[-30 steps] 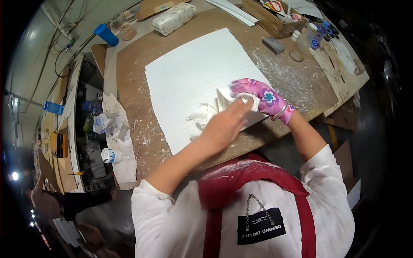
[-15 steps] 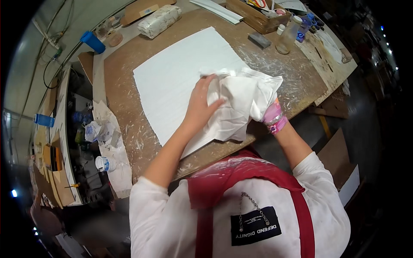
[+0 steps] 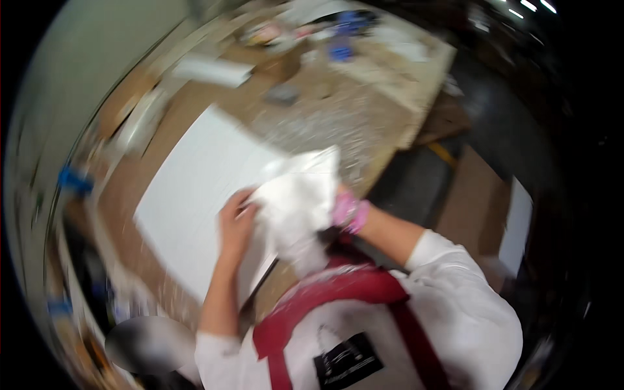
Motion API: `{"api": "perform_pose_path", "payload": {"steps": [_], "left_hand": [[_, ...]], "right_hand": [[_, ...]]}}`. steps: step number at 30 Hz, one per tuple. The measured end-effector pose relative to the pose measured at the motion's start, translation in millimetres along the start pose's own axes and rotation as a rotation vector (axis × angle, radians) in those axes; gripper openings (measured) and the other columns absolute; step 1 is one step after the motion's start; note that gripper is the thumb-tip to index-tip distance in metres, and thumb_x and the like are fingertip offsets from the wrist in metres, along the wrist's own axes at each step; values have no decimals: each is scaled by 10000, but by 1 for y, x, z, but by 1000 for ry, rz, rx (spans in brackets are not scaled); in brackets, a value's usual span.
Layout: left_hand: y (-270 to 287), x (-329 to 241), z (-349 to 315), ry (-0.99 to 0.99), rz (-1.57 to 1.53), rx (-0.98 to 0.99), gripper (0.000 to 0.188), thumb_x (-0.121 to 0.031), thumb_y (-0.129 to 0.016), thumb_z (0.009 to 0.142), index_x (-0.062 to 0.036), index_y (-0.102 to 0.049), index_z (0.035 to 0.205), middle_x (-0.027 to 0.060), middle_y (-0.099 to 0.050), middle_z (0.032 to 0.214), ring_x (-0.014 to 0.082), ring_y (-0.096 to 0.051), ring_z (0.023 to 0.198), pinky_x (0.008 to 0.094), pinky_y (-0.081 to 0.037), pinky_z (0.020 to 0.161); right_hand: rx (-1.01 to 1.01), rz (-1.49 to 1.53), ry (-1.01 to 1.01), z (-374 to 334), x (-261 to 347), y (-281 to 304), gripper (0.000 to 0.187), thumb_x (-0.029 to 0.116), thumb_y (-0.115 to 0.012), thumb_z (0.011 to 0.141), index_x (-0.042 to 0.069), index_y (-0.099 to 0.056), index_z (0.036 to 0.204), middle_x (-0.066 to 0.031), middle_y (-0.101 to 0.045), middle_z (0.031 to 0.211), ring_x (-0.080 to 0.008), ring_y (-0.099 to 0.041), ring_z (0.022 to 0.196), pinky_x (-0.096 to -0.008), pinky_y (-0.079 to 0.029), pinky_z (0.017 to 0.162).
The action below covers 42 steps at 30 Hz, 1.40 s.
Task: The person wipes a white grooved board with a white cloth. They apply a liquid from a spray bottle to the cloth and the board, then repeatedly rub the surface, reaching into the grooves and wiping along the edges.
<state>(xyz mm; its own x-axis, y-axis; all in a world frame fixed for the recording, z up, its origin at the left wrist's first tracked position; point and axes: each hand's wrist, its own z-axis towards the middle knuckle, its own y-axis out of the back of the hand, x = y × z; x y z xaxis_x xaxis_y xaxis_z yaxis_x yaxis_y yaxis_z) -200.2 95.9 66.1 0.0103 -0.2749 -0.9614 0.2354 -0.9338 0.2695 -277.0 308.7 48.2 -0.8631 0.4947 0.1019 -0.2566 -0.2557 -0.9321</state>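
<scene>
A crumpled white cloth [image 3: 296, 188], soft and blurred by motion, hangs between my hands over the near right part of a large white sheet [image 3: 201, 182]. My left hand [image 3: 237, 218] is at the cloth's left edge, its fingers curled together on it. Beneath the cloth's right side lies my right hand, covered so that its fingers do not show. Only the wrist shows, with a pink patterned band [image 3: 351, 212] around it. The white sheet lies flat on the brown work board [image 3: 133, 188].
Farther back are a grey block [image 3: 282, 94], a white strip [image 3: 214, 70], a wooden box [image 3: 279, 60] of small items and a blue-labelled bottle [image 3: 340, 49]. A wrapped white bundle [image 3: 144, 120] lies at the far left. Cardboard [image 3: 471, 208] stands below the table's right edge.
The view has swung to the right, so the table appears farther left and turned. The cloth has been lifted and drawn toward me, and my left hand's spread fingers have closed at its edge.
</scene>
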Motion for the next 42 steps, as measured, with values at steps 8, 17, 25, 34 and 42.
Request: {"api": "perform_pose_path", "payload": {"steps": [8, 17, 25, 34, 42], "left_hand": [[47, 3, 42, -211, 332, 33, 253, -38, -471, 866, 44, -598, 1069, 125, -628, 1044, 203, -570, 997, 299, -433, 873], [-102, -31, 9, 545, -956, 612, 528, -378, -420, 963, -106, -351, 1410, 73, -434, 1388, 263, -423, 1260, 425, -358, 1033], [-48, -2, 52, -65, -76, 310, 357, -232, -505, 940, 33, -499, 1179, 120, -584, 1054, 197, -545, 953, 315, -429, 876], [-93, -78, 12, -197, 61, 518, 227, -71, -503, 911, 7, -574, 1112, 52, -596, 927, 110, -516, 808, 230, -419, 738], [-129, -28, -5, 382, -617, 624, 615, -469, -417, 957, -111, -267, 1434, 98, -403, 1376, 277, -401, 1263, 416, -343, 1033]], "right_hand": [[-172, -1141, 251, -50, 39, 15, 380, 172, -624, 887, 88, -537, 1248, -51, -540, 1267, -160, -487, 1171, -338, -364, 1034], [-273, -1071, 605, -78, 30, -10, 250, 187, -540, 926, 68, -565, 1144, -48, -624, 1097, -171, -609, 932, -330, -506, 828], [-918, -1051, 534, -181, 67, 7, 546, 119, -606, 849, 23, -381, 1337, -109, -437, 1339, -217, -452, 1204, -333, -412, 985], [-791, -1607, 134, -107, -9, -77, 348, 337, -643, 859, 2, -581, 930, -39, -598, 865, -87, -517, 805, -286, -433, 685], [-716, -1432, 472, -96, -13, -59, 523, 349, -549, 919, -35, -422, 1251, -100, -547, 1073, -159, -531, 1020, -308, -440, 879]]}}
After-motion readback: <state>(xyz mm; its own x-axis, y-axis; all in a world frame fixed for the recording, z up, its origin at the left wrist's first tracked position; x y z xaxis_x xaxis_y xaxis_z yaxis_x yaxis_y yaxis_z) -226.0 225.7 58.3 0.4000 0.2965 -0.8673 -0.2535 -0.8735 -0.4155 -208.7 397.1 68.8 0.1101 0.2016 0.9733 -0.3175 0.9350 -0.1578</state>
